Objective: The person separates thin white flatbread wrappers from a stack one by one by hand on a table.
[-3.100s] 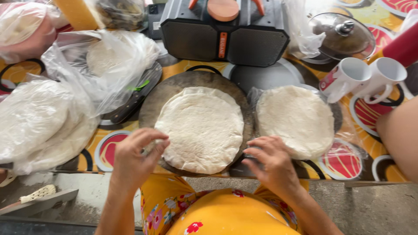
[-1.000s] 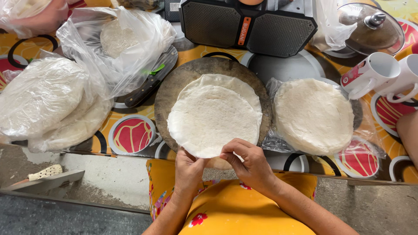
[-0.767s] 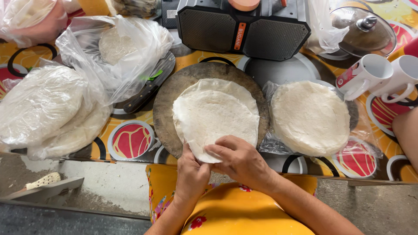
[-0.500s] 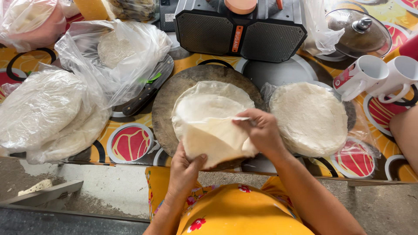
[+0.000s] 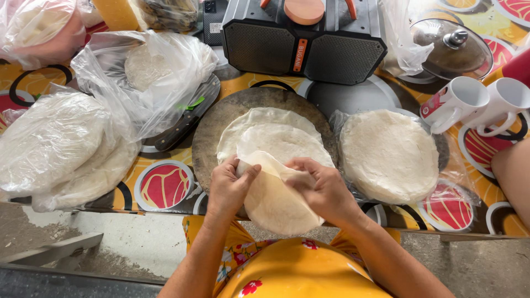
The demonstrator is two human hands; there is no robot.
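- Fingers of my left hand [image 5: 229, 185] pinch the near-left edge of a flatbread [image 5: 276, 201], thumb on top; my right hand [image 5: 320, 187] grips the same sheet from the right, fingers curled over its fold.
- I see that flatbread lifted and folded toward me, hanging past the table edge [image 5: 441, 232], above the stack [image 5: 270, 135] on the round board [image 5: 212, 124].
- Clear bag [image 5: 165, 72] at upper left holds one pale disc; the big bag [image 5: 61, 143] at far left holds a pile of flatbreads.
- Another stack [image 5: 389, 154] lies on open plastic, just right of the board.
- Two white mugs [image 5: 477, 105] sit at right, near a glass lid [image 5: 450, 47].
- Half a second ago my right hand was peeling the sheet up over the board's centre; now both hands have drawn it down to the near edge.
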